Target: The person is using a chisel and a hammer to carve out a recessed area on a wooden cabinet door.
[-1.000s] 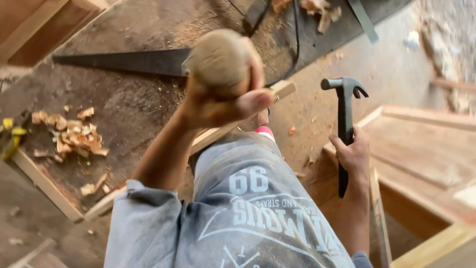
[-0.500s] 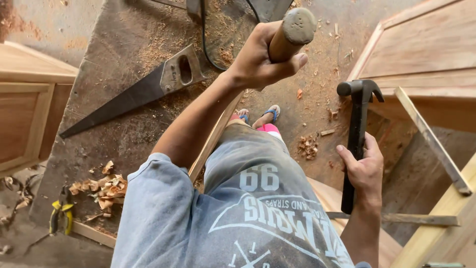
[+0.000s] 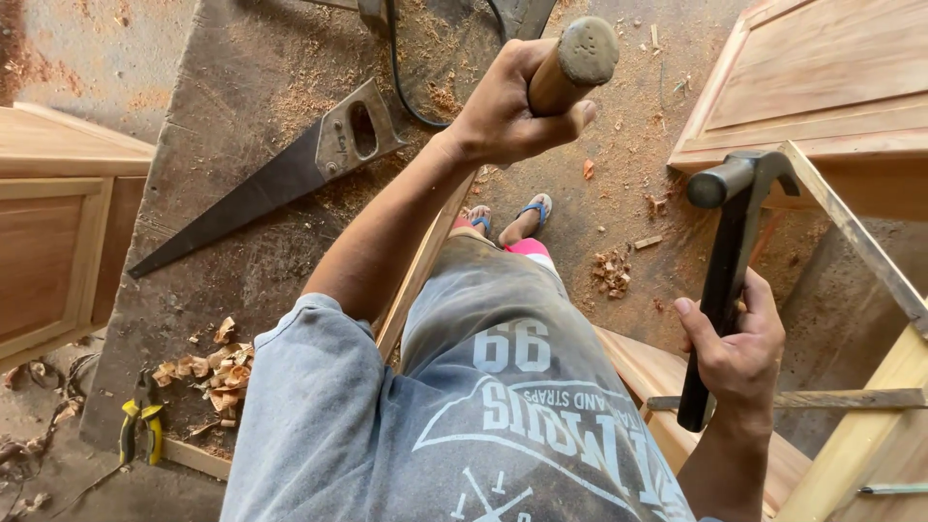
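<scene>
Grip closed on both — right hand (image 3: 739,353) around upright hammer (image 3: 725,271), head uppermost; left hand (image 3: 507,106) around wooden handle (image 3: 570,63).

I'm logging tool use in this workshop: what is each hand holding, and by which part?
The left hand holds a wooden handle near its top end; the right hand holds a hammer low on its black handle.

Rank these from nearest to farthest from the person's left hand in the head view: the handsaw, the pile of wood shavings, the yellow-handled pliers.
1. Handsaw, on the board just left of the left hand.
2. Pile of wood shavings, lower left on the board.
3. Yellow-handled pliers, bottom left on the floor.
</scene>
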